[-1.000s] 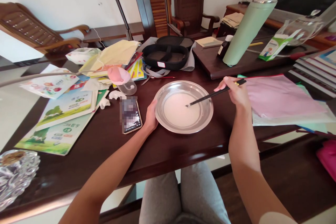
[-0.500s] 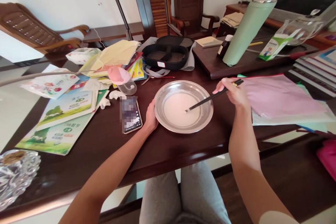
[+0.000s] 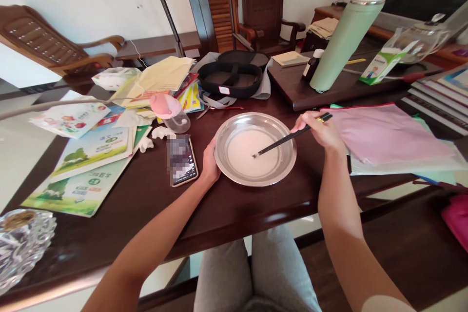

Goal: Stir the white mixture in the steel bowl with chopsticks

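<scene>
A round steel basin (image 3: 223,165) sits on the dark wooden table, holding a milky white liquid (image 3: 248,144). At its left rim, my left hand (image 3: 211,161) grips the side; some of its fingers are hidden behind the metal. My right hand (image 3: 319,129) is closed around black chopsticks (image 3: 281,141) with gold bands near their upper end. Slanting down to the left, the chopsticks have their tips in the liquid near the middle of the basin. To the left of my left hand lies a phone (image 3: 185,160) with a lit screen.
A pink-capped cup (image 3: 170,112), crumpled tissues (image 3: 146,144) and booklets (image 3: 91,156) are on the left. Behind the basin lies an open black case (image 3: 230,80). A green flask (image 3: 347,44) stands back right, and a pink folder (image 3: 391,131) lies beside my right hand.
My right hand has shifted slightly left with the chopsticks, whose tips have moved a little left through the liquid. My left hand and the basin stay almost where they were.
</scene>
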